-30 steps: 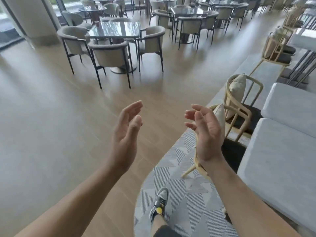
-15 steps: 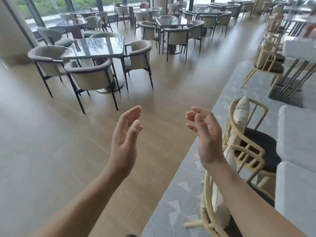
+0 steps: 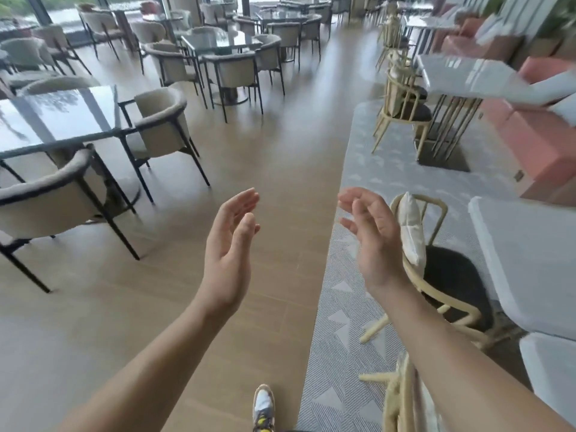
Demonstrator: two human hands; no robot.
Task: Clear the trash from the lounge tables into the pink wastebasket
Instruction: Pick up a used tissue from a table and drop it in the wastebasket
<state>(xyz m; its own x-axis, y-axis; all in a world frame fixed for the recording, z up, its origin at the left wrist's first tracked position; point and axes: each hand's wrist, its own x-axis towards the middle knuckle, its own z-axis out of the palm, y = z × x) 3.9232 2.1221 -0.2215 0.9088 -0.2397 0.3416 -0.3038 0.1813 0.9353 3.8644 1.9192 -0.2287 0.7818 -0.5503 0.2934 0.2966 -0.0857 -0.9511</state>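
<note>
My left hand (image 3: 229,254) and my right hand (image 3: 372,241) are raised in front of me over the wooden floor, palms facing each other, fingers relaxed and holding nothing. A glass-topped lounge table (image 3: 53,116) stands at the left and another (image 3: 221,40) farther back. A white table (image 3: 464,74) stands at the right. No trash shows on these tables, and no pink wastebasket is in view.
Grey armchairs (image 3: 159,126) ring the glass tables. Cream wooden chairs (image 3: 436,275) stand on a grey patterned rug (image 3: 339,338) at the right, beside white cushioned seats (image 3: 530,260) and pink sofas (image 3: 530,135). A wooden aisle (image 3: 290,145) runs ahead. My shoe (image 3: 263,406) shows below.
I have walked forward along the aisle; the left glass table and the cream chairs have come nearer and slid past. Both hands keep the same raised, empty pose.
</note>
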